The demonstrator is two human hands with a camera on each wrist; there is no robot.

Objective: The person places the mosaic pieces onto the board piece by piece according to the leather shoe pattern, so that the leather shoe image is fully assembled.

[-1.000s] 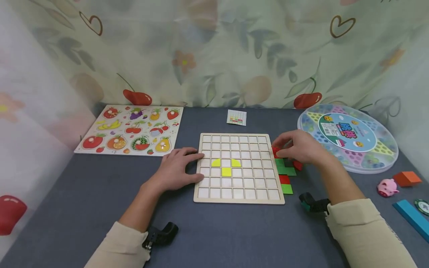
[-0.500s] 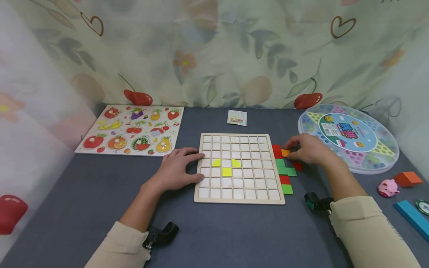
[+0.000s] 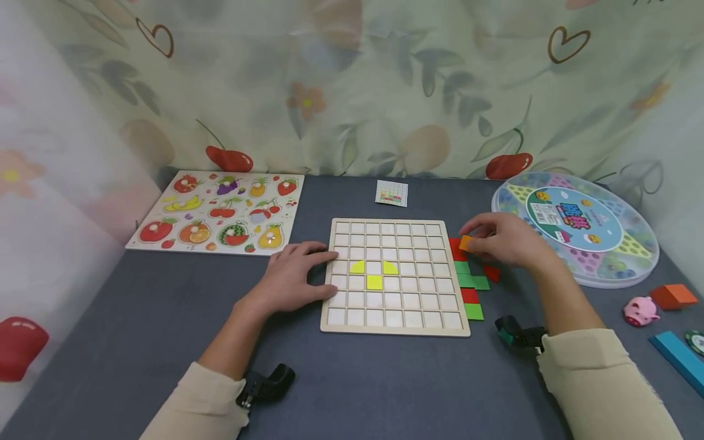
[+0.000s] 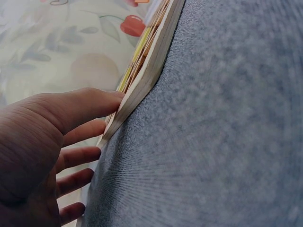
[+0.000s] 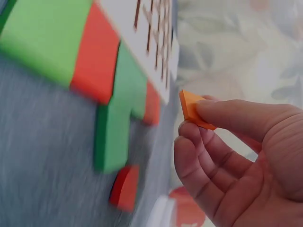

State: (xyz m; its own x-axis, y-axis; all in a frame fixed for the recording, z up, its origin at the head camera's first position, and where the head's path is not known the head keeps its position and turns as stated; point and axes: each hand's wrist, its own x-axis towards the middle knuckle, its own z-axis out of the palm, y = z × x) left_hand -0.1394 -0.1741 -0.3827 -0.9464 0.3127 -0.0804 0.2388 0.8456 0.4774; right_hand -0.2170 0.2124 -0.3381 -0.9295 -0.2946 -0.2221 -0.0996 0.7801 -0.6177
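One board holds three yellow tiles, left hand spread, right hand pinching one orange tile.

A pink pig and orange block sit near a round case
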